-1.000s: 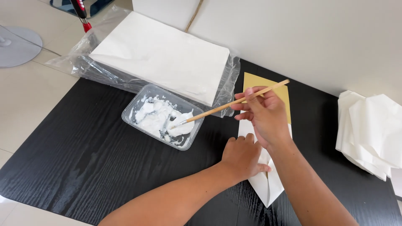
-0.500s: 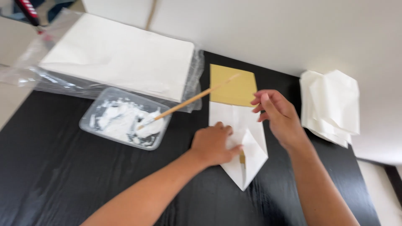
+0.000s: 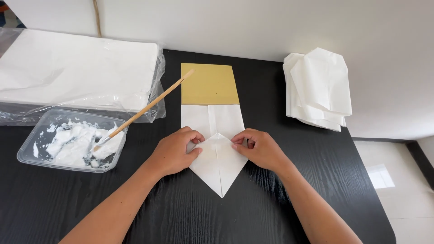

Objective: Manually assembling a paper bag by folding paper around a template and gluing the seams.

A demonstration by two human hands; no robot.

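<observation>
The right hand (image 3: 261,150) has let go of the brush (image 3: 143,110), now propped in the paste tray (image 3: 31,156) at left, and joins the left hand (image 3: 174,151), both grips empty, fingertips pressing the folded white paper (image 3: 219,165) at centre frame

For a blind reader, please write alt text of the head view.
Two bare hands, left hand and right hand, press a folded white paper on a black table. A brush rests in a tray of white paste; folded papers lie stacked at right.

Both forearms come in bare to the wrist, no sleeves in view. The left hand (image 3: 174,151) and right hand (image 3: 262,149) wear no gloves, rings or watch.
</observation>
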